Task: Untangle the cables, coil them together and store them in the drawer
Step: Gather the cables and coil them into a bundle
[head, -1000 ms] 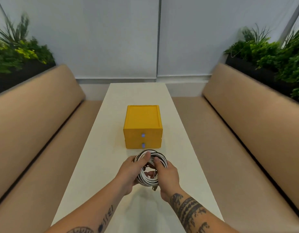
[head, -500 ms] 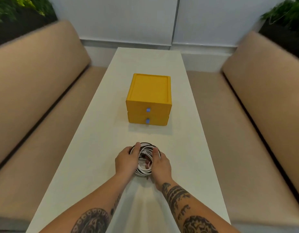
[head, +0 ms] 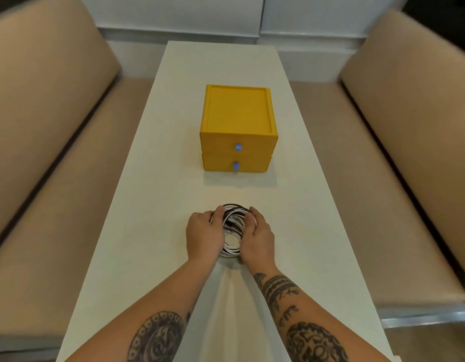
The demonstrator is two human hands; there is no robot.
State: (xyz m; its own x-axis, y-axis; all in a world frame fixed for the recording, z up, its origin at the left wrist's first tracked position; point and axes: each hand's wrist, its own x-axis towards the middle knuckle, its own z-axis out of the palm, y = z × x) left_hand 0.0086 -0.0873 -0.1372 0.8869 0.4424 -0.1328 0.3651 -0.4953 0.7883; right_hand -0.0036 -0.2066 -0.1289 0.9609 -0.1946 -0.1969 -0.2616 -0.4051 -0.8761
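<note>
While the fingers of the left hand [head: 204, 237] and right hand [head: 257, 239] curl inward and clamp opposite sides of the black-and-white cable coil [head: 232, 231], the coil sits low over the white table [head: 158, 205], near the yellow two-drawer box [head: 238, 131]. Both drawers are closed. Risk: freeing one hand to pull a blue drawer tab [head: 238, 147] may let the untied loops spring apart and tangle

The drawer box [head: 238, 126] at centre frame is yellow with two blue pulls [head: 237, 147]. The cables [head: 232, 231] are white and black, the desk [head: 158, 205] off-white. Tan benches [head: 43, 126] fill both sides; dark tattoos pattern both forearms.
</note>
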